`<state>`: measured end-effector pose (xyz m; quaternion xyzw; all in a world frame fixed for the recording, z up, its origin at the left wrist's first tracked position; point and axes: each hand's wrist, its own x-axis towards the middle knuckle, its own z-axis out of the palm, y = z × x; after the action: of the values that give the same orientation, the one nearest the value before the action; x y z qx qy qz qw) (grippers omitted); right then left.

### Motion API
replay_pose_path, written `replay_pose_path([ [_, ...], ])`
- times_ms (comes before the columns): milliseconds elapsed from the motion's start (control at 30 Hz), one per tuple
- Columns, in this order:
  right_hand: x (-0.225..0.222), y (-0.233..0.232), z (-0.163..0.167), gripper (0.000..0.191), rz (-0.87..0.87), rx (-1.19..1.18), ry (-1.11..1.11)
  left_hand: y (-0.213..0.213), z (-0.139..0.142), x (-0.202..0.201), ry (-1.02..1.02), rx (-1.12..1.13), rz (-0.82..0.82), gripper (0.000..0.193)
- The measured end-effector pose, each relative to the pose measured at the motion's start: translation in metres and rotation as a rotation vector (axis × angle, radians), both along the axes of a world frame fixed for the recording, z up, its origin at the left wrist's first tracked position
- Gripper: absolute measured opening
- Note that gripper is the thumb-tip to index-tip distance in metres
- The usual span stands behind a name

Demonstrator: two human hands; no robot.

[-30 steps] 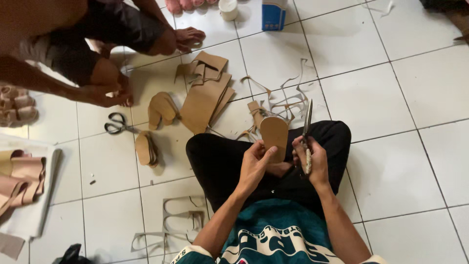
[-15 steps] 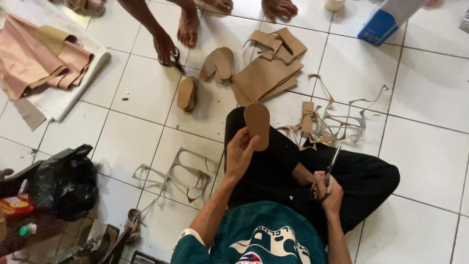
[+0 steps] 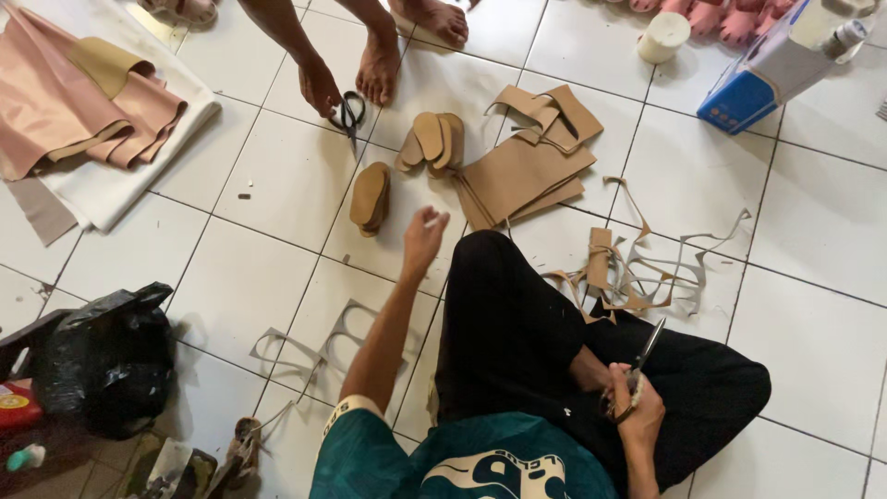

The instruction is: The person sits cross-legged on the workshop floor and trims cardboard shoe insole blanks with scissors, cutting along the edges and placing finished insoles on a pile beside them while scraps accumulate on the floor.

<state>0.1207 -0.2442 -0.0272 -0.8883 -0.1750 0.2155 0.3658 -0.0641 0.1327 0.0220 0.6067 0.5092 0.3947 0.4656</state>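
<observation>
Soles (image 3: 370,196) cut from tan sheet already lie stacked on the floor just beyond your empty, loosely spread left hand (image 3: 423,237), while your right hand (image 3: 632,407) grips scissors (image 3: 643,356) beside uncut sheets (image 3: 527,171).

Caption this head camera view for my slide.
Left hand reaches toward tan soles; right hand holds scissors.

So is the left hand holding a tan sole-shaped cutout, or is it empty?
Empty. The left hand hangs open-fingered above the white floor tiles; the nearest stack of tan sole-shaped cutouts lies apart from it.
</observation>
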Motion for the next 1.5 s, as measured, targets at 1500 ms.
replay_pose_path([
  [1500, -0.107, 0.219, 0.04, 0.037, 0.844, 0.46, -0.412, -0.112, -0.06, -0.311, -0.73, -0.304, 1.083, 0.028],
])
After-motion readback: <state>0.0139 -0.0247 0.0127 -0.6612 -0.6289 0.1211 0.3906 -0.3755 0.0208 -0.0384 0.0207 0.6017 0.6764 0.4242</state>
